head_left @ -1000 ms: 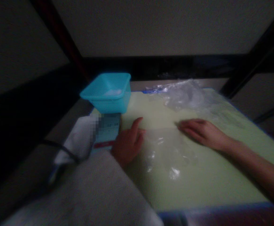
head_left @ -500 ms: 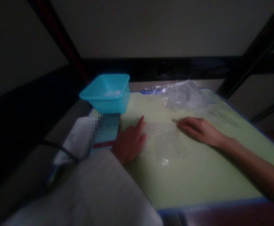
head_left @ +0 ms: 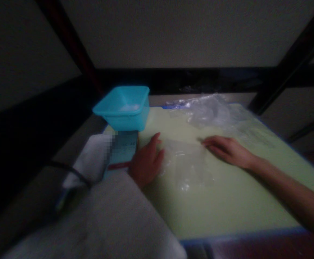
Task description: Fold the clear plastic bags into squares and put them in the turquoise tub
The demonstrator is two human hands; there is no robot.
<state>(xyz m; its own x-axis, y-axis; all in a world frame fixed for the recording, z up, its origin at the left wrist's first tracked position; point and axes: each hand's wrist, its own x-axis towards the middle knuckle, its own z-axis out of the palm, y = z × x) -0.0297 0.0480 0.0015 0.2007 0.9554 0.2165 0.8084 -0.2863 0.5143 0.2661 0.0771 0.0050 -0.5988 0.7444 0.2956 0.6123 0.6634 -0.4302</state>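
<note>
A clear plastic bag lies flat on a pale green mat. My left hand rests on the bag's left edge, fingers stretched out and pressing down. My right hand lies flat on the bag's upper right corner, fingers together and pointing left. Neither hand grips anything. The picture is dim and soft.
A turquoise plastic tub stands at the mat's far left corner. Beside my left hand lies a phone on a white cloth. A heap of crumpled clear plastic sits at the far edge. Dark frame bars rise behind.
The bag has been drawn in and now looks smaller and flatter between the hands. My left hand's pointing finger has lowered onto the bag. My right hand has barely moved.
</note>
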